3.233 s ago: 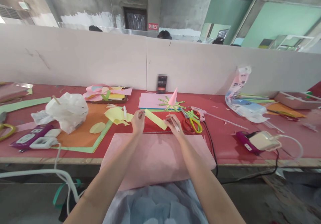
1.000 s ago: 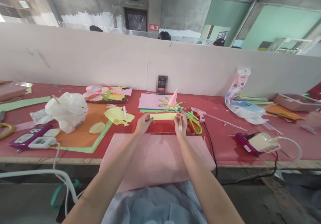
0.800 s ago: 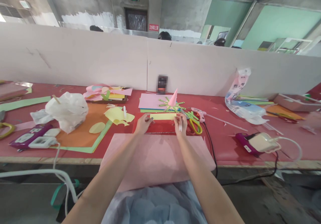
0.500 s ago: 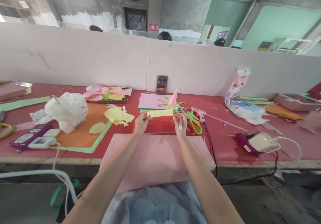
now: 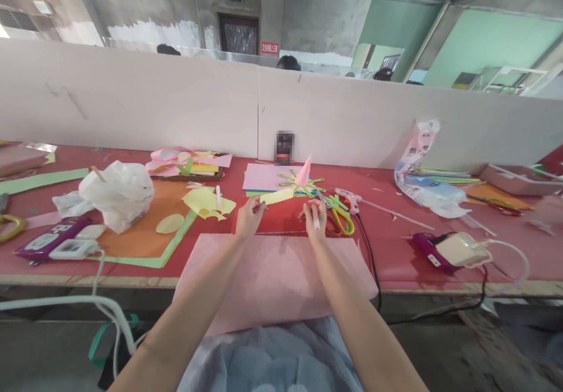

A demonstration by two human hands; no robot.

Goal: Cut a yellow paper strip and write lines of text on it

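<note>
Left hand (image 5: 250,216) pinching left end of yellow strip (image 5: 277,196); its far end free, by pink cone (image 5: 303,173). Right hand (image 5: 315,219) curled round white pen (image 5: 316,217), apart from strip. Open red surface between hands, back from desk's (image 5: 382,228) near edge.

yellow strip (image 5: 277,196) | slightly curved | slanted | left hand (image 5: 247,218) || whitish stick (image 5: 315,217) | right hand (image 5: 322,223)
</note>
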